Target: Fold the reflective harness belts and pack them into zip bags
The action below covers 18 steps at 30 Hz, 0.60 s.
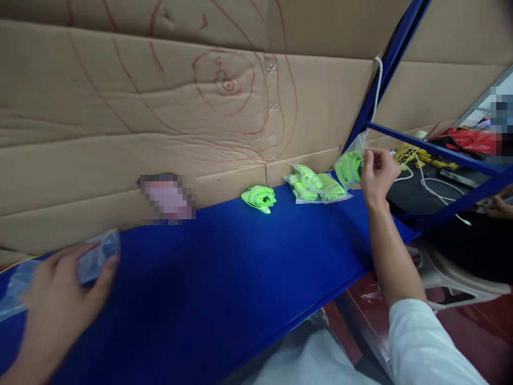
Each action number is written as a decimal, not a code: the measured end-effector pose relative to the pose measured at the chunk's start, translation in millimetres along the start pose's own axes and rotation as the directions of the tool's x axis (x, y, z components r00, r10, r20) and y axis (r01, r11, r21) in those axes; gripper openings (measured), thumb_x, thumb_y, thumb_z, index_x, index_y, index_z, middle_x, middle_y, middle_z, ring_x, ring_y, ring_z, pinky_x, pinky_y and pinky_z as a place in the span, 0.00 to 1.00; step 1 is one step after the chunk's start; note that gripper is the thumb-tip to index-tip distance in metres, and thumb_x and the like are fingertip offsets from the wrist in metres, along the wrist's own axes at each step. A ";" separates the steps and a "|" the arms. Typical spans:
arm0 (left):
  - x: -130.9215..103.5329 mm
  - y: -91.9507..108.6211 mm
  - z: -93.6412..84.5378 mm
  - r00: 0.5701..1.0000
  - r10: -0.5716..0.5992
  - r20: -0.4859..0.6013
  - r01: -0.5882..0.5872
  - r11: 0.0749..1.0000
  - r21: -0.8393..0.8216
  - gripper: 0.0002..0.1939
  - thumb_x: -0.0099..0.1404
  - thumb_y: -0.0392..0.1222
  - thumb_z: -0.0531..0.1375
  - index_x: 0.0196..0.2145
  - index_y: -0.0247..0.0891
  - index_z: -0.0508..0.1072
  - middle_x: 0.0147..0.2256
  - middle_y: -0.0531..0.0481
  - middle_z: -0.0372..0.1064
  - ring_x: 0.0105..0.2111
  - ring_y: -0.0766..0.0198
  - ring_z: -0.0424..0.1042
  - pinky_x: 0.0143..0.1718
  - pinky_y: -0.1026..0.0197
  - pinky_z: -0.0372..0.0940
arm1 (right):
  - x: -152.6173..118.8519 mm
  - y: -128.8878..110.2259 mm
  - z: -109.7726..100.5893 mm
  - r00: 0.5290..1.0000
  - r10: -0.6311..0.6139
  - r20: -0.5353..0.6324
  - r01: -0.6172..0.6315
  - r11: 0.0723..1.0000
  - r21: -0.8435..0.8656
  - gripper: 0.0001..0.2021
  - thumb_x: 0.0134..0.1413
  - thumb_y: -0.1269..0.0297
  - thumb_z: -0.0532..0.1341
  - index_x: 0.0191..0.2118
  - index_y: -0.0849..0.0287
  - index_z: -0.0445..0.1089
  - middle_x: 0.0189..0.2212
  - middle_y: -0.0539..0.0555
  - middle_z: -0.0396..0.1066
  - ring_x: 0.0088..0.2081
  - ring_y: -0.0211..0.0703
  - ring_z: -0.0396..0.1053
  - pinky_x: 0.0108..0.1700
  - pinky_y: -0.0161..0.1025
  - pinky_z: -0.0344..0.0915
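At the right, my right hand [379,174] pinches the top of a clear plastic bag [360,141] that holds a rolled neon-green reflective strap [348,168]. Just left of it lies a small pile of bagged green straps [316,184] against the cardboard wall. A loose coiled green strap [259,198] rests farther left on the blue table [224,278]. My left hand [66,294], slightly blurred, reaches over clear plastic bags [100,254] at the left, thumb and fingers apart. Whether its fingertips touch the bags I cannot tell.
A cardboard wall [132,96] with red drawn rings runs behind the table. A pixelated pinkish object [167,198] stands against it. At the right are a blue metal frame [433,144], white cables [436,192], a plastic chair [460,278] and another person's hand [500,206].
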<state>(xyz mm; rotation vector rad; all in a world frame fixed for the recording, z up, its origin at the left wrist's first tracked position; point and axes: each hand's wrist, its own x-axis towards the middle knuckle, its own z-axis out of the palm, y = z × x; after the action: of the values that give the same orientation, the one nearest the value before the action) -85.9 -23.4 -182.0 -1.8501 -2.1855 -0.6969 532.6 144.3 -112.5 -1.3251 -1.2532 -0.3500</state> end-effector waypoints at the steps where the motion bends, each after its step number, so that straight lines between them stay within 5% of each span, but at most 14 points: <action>1: -2.9 18.5 -2.8 0.999 0.013 -0.032 -0.015 0.998 -0.060 0.25 0.73 0.60 0.50 0.64 0.54 0.59 0.63 0.51 0.62 0.65 0.40 0.61 0.69 0.32 0.58 | 1.3 -13.8 -4.0 1.000 0.014 -0.009 -0.013 0.996 0.085 0.19 0.70 0.50 0.56 0.45 0.60 0.74 0.37 0.57 0.76 0.35 0.45 0.72 0.41 0.42 0.68; 3: -11.0 51.8 -1.9 0.999 0.023 0.035 -0.012 0.961 -0.277 0.23 0.71 0.60 0.55 0.56 0.45 0.67 0.56 0.44 0.70 0.59 0.42 0.69 0.66 0.35 0.62 | -0.1 -46.3 -13.9 0.994 0.087 0.063 -0.102 0.945 0.312 0.15 0.67 0.50 0.60 0.44 0.57 0.73 0.34 0.54 0.73 0.31 0.41 0.68 0.36 0.39 0.66; 4: -16.4 66.6 1.9 0.987 0.013 0.163 0.061 0.896 -0.439 0.24 0.70 0.60 0.58 0.55 0.44 0.68 0.54 0.42 0.71 0.56 0.44 0.72 0.64 0.37 0.66 | -3.4 -64.3 -18.1 0.976 0.134 0.169 -0.199 0.865 0.460 0.12 0.64 0.52 0.63 0.42 0.56 0.73 0.33 0.53 0.71 0.31 0.40 0.67 0.35 0.38 0.64; 6: -29.8 92.8 14.7 0.882 0.142 0.450 0.284 0.603 -0.746 0.29 0.70 0.62 0.60 0.61 0.44 0.65 0.58 0.37 0.71 0.56 0.46 0.74 0.60 0.41 0.70 | -17.2 -101.0 -20.9 0.911 0.188 0.368 -0.392 0.672 0.628 0.11 0.58 0.54 0.68 0.39 0.55 0.72 0.32 0.51 0.69 0.29 0.37 0.64 0.33 0.36 0.63; 7: -37.2 104.6 22.3 0.794 0.294 0.532 0.394 0.417 -0.819 0.37 0.68 0.65 0.61 0.67 0.46 0.60 0.62 0.34 0.67 0.60 0.45 0.72 0.60 0.41 0.70 | -28.3 -118.6 -18.4 0.843 0.194 0.502 -0.511 0.581 0.634 0.12 0.54 0.53 0.70 0.37 0.55 0.72 0.31 0.50 0.68 0.27 0.36 0.62 0.31 0.35 0.62; 9: -50.6 124.7 35.9 0.637 0.512 0.576 0.621 0.102 -0.777 0.51 0.62 0.69 0.66 0.73 0.50 0.51 0.68 0.33 0.61 0.67 0.41 0.66 0.63 0.37 0.67 | -59.3 -149.4 -6.3 0.631 0.139 0.763 -0.733 0.427 0.529 0.17 0.47 0.51 0.74 0.33 0.55 0.70 0.30 0.50 0.68 0.26 0.35 0.61 0.29 0.34 0.61; 10: -55.5 132.4 40.5 0.621 0.532 0.576 0.679 0.001 -0.734 0.52 0.60 0.69 0.67 0.73 0.50 0.51 0.68 0.34 0.62 0.67 0.42 0.65 0.64 0.37 0.66 | -78.0 -161.7 2.2 0.525 0.098 0.846 -0.811 0.359 0.462 0.20 0.44 0.49 0.76 0.32 0.55 0.69 0.29 0.49 0.68 0.25 0.34 0.61 0.28 0.34 0.62; 12: -60.1 141.5 43.4 0.657 0.459 0.598 0.711 -0.114 -0.693 0.47 0.60 0.65 0.70 0.70 0.48 0.60 0.66 0.36 0.66 0.65 0.43 0.68 0.65 0.39 0.66 | -116.3 -178.0 19.4 0.346 0.017 0.938 -0.912 0.241 0.332 0.23 0.40 0.47 0.78 0.31 0.56 0.69 0.28 0.49 0.69 0.24 0.34 0.62 0.27 0.35 0.63; 14: -58.0 141.1 38.6 0.704 0.293 0.647 0.699 -0.125 -0.704 0.40 0.59 0.58 0.72 0.64 0.45 0.67 0.63 0.38 0.70 0.61 0.45 0.73 0.61 0.46 0.70 | -147.6 -182.3 32.8 0.196 -0.065 0.978 -0.957 0.204 0.205 0.21 0.43 0.47 0.78 0.32 0.56 0.72 0.27 0.49 0.70 0.24 0.34 0.64 0.29 0.34 0.66; 18: -43.9 121.4 25.7 0.764 -0.057 0.642 0.642 -0.022 -0.766 0.36 0.56 0.55 0.75 0.59 0.43 0.70 0.58 0.42 0.74 0.54 0.52 0.77 0.51 0.58 0.73 | -173.5 -168.1 44.6 -0.005 -0.169 0.986 -0.950 0.308 0.048 0.21 0.42 0.50 0.79 0.38 0.58 0.80 0.31 0.51 0.77 0.30 0.36 0.73 0.35 0.35 0.72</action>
<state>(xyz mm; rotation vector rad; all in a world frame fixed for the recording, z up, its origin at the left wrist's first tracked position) 44.4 -36.7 -196.1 -1.7980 -2.7735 -2.8545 313.0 55.7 -177.6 -0.8408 -1.3543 1.9399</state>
